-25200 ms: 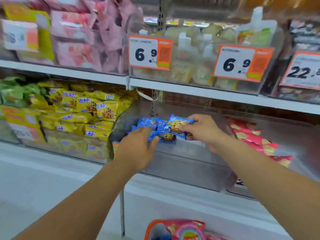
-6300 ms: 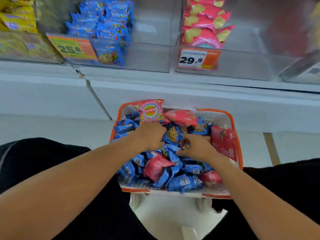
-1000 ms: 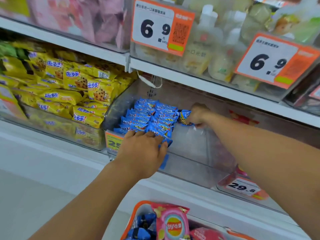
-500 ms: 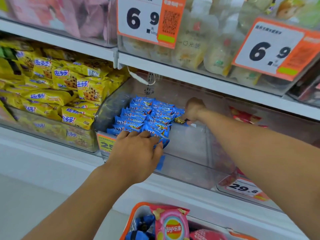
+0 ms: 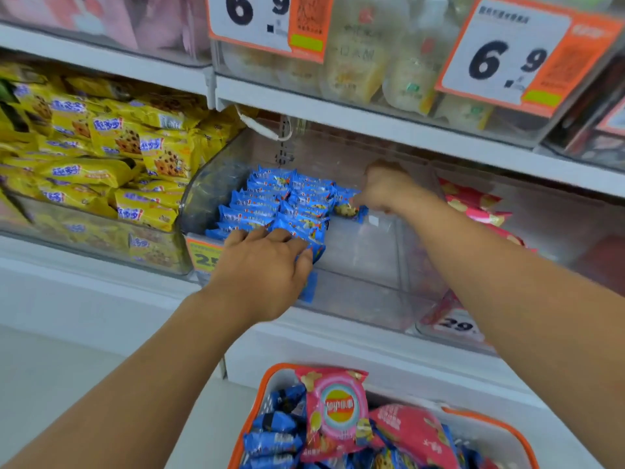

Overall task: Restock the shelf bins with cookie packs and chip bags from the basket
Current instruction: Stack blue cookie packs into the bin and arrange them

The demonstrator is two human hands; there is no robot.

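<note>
Fingers of left hand lie flat, pressing front blue cookie packs in clear bin; right hand pinches one pack at rows' right end. Risk: front row tips over bin's low lip if pressure eases. Basket below bin holds more blue packs, pink chip bags; bin's right half bare

The right hand has lowered its blue cookie pack beside the stack.
</note>
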